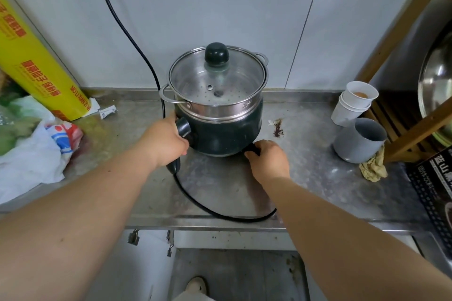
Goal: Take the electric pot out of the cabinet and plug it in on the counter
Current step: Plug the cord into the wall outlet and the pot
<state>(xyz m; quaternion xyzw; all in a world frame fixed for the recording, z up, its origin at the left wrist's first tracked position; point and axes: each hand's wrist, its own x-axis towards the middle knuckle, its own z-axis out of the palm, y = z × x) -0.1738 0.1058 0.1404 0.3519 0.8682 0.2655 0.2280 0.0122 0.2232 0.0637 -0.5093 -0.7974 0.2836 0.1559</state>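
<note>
Stainless steel is forming the counter (318, 178) on which the electric pot (220, 127) is standing upright, close to the tiled wall (220, 7). In the head view, the pot is carrying a steel steamer tray (234, 105) and a glass lid (217, 76) with a dark knob. The left hand (166, 142) is gripping the pot's black handle (183, 127), fingers curled round it, with the handle end showing below the palm. The right hand (267, 156) is pinching the black plug (252, 150) at the lower right of the pot's base; whether the plug is fully seated cannot be told. A black cord (220, 212) is looping over the counter's front edge, and another length is running up the wall. A yellow roll of cling film (36, 61) is leaning at the left beside plastic bags (31, 154). Stacked paper cups (352, 102) and a grey mug (359, 139) are standing at the right, well apart from the pot.
</note>
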